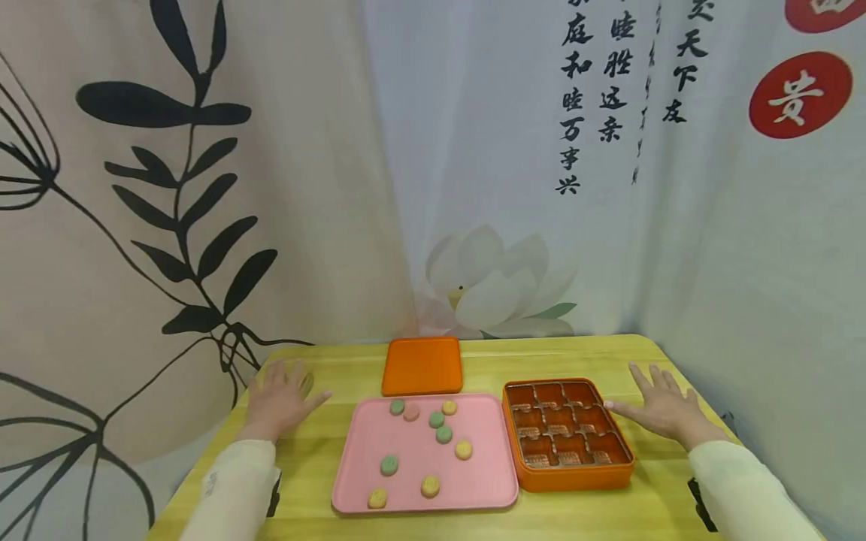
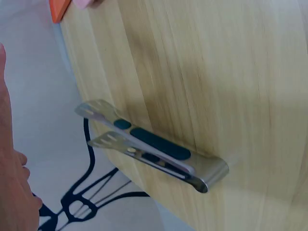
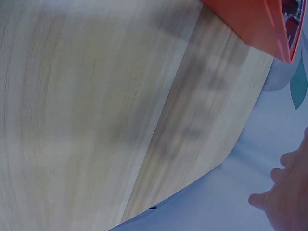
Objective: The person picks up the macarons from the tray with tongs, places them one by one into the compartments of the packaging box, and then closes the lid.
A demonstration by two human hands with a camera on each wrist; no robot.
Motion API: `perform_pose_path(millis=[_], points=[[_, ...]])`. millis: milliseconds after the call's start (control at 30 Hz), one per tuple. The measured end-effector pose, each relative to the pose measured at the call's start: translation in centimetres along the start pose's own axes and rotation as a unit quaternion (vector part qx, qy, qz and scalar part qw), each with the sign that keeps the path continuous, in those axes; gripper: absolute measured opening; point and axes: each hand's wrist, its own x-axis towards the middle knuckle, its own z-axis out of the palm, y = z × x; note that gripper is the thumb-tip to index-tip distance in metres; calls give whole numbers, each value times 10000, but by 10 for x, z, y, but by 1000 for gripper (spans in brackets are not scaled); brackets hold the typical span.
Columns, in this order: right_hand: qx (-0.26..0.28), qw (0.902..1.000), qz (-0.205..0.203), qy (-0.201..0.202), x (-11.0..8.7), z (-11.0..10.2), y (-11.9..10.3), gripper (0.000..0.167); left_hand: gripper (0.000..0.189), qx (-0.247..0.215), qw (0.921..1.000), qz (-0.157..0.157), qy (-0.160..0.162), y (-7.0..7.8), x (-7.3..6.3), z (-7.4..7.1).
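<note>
My left hand [image 1: 276, 398], fingers spread, is held over the left side of the table, holding nothing. Below it lies a pair of metal tongs [image 2: 149, 139] with dark green grip pads, mostly hidden by the hand in the head view. My right hand [image 1: 666, 406] is spread just right of an orange box [image 1: 575, 479], its thumb pointing toward the rim, and holds nothing. In the box sits a clear divided insert [image 1: 558, 428] with several compartments. Between the hands, a pink tray [image 1: 413, 451] carries several small round macarons [image 1: 389, 465] in green, yellow and pink.
An orange lid [image 1: 422, 366] lies flat behind the pink tray, near the back edge of the yellow wood-grain table [image 1: 541, 518]. Printed curtains [image 1: 325, 188] hang close behind the table and along its sides.
</note>
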Motion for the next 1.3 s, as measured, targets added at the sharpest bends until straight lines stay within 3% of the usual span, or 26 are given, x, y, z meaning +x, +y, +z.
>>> perform_pose_path(millis=[367,600,867,1167,1300], points=[[425,9988,-227,8,5,7,-12,105,99,-361,9989,-308,38,-29,-19,-12],[924,9952,-285,-178,5,14,-14,104,108,-537,9970,-542,-108,-45,-23,-5],[1682,9843,-304,-445,3,24,-13,104,118,-846,9920,-848,-407,-55,-26,1],[1887,9792,-425,-619,-5,34,-14,103,122,-1645,9732,-1410,-768,-69,-31,14],[2030,9758,-477,-664,-9,38,-13,102,122,-1787,9649,-1678,-945,-74,-33,19]])
